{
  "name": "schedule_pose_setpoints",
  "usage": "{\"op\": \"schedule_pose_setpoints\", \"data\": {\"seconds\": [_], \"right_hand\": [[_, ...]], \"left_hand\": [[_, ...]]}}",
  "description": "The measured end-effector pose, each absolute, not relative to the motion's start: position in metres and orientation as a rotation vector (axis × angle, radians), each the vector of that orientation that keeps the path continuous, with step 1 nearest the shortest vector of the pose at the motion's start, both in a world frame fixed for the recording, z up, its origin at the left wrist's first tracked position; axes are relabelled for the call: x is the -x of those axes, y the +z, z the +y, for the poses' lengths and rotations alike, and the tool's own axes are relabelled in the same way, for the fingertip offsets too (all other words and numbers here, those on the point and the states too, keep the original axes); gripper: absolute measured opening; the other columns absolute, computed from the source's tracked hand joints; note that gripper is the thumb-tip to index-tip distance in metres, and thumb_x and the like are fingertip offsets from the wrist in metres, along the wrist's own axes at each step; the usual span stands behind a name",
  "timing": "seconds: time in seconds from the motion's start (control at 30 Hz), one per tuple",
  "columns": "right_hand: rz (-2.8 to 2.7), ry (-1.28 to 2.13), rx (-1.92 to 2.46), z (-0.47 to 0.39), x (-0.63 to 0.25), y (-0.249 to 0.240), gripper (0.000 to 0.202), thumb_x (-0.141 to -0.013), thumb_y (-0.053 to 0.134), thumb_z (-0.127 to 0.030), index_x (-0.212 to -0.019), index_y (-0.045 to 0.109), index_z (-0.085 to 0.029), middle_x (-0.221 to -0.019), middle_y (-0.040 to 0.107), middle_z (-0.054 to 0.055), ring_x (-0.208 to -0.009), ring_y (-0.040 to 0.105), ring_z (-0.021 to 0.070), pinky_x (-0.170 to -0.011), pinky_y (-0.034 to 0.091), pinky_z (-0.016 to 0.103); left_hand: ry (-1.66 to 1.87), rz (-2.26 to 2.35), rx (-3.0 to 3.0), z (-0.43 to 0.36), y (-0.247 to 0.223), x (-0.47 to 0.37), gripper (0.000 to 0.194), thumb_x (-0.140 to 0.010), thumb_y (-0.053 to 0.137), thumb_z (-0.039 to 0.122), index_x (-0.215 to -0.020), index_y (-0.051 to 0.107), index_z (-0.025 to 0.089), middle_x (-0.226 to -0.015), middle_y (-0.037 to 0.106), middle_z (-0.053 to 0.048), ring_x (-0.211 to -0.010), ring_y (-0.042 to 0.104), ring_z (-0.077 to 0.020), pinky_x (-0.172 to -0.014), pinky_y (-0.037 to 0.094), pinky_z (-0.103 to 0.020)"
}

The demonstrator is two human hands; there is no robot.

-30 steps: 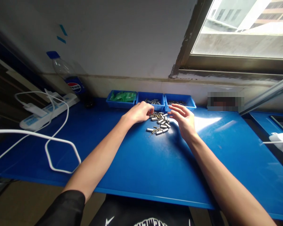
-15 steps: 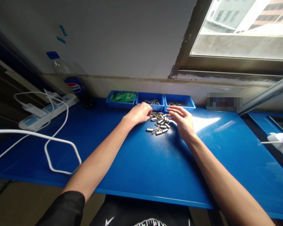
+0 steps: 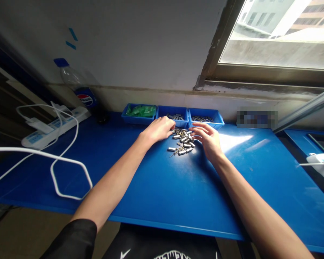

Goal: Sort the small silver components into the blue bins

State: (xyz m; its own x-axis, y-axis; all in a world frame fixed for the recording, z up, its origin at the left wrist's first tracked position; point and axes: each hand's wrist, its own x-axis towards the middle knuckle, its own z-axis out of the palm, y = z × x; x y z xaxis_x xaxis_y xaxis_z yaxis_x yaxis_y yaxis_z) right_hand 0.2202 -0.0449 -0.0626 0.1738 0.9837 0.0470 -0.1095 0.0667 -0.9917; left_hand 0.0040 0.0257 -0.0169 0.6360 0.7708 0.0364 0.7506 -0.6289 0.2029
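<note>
At nine o'clock on our dial, centred on the heap of small silver metal blocks and thin brass-coloured pins (image 3: 184, 139), lies a long white plastic power strip (image 3: 67, 124), well apart. At ten o'clock stands a clear plastic bottle with a blue cap (image 3: 85, 97); nearer, on that bearing, is a blue plastic bin (image 3: 136, 119) of green packets (image 3: 143, 110). We hold our left hand (image 3: 162, 128) at the heap's ten-o'clock edge, fingers curled and narrow; whether they pinch a part we cannot tell. At eleven o'clock a second blue bin (image 3: 181, 123) holds grey blocks (image 3: 175, 117).

The heap lies on the smooth blue tabletop (image 3: 162, 187) between our hands, pins crossed among the blocks. We probably do best to pinch one part at a time, lifting straight up so no crossed pin drags its neighbours.

Between one and two o'clock, a third blue bin (image 3: 218, 125) holds thin dark pins (image 3: 202, 118). Our right hand (image 3: 209, 138) is at three o'clock, fingers apart and loosely bent; we cannot tell whether the tips grip anything. Kept low and light, it likely serves well as a fence against skidding blocks.
</note>
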Motion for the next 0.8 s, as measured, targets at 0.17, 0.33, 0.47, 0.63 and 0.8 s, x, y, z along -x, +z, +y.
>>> {"op": "schedule_pose_setpoints", "data": {"seconds": [0.17, 0.33, 0.47, 0.63, 0.8], "right_hand": [[-1.094, 1.089, 1.159, -0.046, -0.219, -0.065, 0.036, -0.076, 0.084, -0.041, -0.106, 0.076, -0.023, -0.088, 0.078, 0.003, -0.072, 0.067, 0.0163, -0.075, 0.056, 0.035], [-1.173, 1.214, 1.079, -0.049, -0.218, -0.063, 0.043, -0.078, 0.086, -0.049, -0.112, 0.077, -0.024, -0.093, 0.078, 0.005, -0.075, 0.069, 0.0174, -0.078, 0.057, 0.036], [-1.192, 1.214, 1.079, -0.05, -0.218, -0.061, 0.041, -0.075, 0.089, -0.05, -0.105, 0.079, -0.024, -0.087, 0.078, 0.004, -0.077, 0.07, 0.0192, -0.081, 0.057, 0.037], [-1.152, 1.24, 1.056, -0.05, -0.216, -0.061, 0.04, -0.073, 0.091, -0.049, -0.101, 0.077, -0.024, -0.086, 0.077, 0.002, -0.078, 0.07, 0.0192, -0.082, 0.058, 0.037], [-1.103, 1.281, 1.029, -0.05, -0.214, -0.059, 0.04, -0.071, 0.092, -0.05, -0.1, 0.078, -0.025, -0.093, 0.079, 0.004, -0.085, 0.073, 0.0215, -0.089, 0.059, 0.04]], "left_hand": [[0.453, 1.071, -2.468, 0.028, -0.01, -0.002, 0.013, -0.084, 0.074, 0.022, -0.096, 0.074, 0.017, -0.086, 0.076, -0.005, -0.075, 0.071, -0.0181, -0.07, 0.052, -0.026], [0.606, 0.814, -2.23, 0.023, -0.003, -0.005, 0.017, -0.084, 0.073, 0.027, -0.097, 0.071, 0.016, -0.085, 0.077, -0.004, -0.079, 0.074, -0.0177, -0.072, 0.055, -0.025], [0.613, 0.777, -2.174, 0.018, 0.001, -0.008, 0.017, -0.085, 0.072, 0.028, -0.097, 0.07, 0.016, -0.087, 0.078, -0.005, -0.081, 0.075, -0.0183, -0.074, 0.057, -0.026], [0.715, 0.763, -2.144, 0.018, 0.0, -0.012, 0.018, -0.083, 0.075, 0.028, -0.095, 0.074, 0.015, -0.092, 0.079, -0.007, -0.088, 0.076, -0.0193, -0.078, 0.059, -0.027], [0.766, 0.703, -2.018, 0.017, 0.0, -0.013, 0.024, -0.078, 0.081, 0.03, -0.094, 0.079, 0.012, -0.094, 0.08, -0.009, -0.088, 0.078, -0.0216, -0.079, 0.062, -0.028]]}}
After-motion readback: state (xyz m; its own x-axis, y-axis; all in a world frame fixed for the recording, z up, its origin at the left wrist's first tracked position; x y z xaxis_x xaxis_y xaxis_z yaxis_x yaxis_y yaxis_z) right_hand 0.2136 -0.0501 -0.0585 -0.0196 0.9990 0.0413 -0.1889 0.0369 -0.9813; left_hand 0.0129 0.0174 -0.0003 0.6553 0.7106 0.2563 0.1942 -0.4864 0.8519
